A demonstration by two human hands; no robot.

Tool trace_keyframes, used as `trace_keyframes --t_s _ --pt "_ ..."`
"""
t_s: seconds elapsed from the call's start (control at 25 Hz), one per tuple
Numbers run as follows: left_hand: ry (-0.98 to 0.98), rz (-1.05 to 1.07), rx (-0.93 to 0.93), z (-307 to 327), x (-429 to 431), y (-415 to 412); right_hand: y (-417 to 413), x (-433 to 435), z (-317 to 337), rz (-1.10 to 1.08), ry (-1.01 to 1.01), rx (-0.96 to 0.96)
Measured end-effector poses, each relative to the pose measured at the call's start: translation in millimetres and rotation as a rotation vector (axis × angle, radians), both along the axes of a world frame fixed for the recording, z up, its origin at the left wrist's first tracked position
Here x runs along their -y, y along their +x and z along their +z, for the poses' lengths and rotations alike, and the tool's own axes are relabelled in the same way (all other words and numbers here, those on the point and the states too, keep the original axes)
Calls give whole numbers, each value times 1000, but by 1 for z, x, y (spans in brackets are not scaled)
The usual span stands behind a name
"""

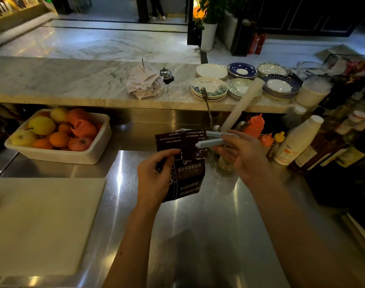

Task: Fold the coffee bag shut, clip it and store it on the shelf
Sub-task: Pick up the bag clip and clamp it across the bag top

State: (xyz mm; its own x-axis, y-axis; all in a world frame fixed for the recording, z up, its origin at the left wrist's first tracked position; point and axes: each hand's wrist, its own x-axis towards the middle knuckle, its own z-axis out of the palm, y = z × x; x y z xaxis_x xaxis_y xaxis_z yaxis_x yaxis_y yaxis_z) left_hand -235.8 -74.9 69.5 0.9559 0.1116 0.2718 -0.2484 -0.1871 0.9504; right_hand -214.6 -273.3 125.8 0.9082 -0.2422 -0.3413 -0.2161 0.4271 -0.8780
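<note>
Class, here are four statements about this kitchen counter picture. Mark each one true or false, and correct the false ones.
1. The left hand holds the coffee bag. True.
2. The clip is already shut across the bag. False: it is open in the right hand, with its arms either side of the folded top.
3. The fruit tray sits left of the bag. True.
4. The cutting board holds sliced oranges. False: no slices lie on it.

Both forearms reach forward, left hand [154,177] in a closed grip, right hand [242,156] pinching, fingers extended.
</note>
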Motion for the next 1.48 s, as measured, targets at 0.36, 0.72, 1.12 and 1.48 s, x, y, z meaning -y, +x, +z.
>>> trace_keyframes --t_s 0.36,0.72,1.12,1.48 --pt "-4 -48 50 12 13 2 -13 -30 -4 174 -243 176" --pt "-188 24 -64 20 14 8 -8 -33 -2 68 -46 224" --pt "-221 -47 -60 33 15 8 -13 -32 18 155 -233 293" --pt "-321 -193 -37 41 3 9 -19 -35 12 32 -245 351"
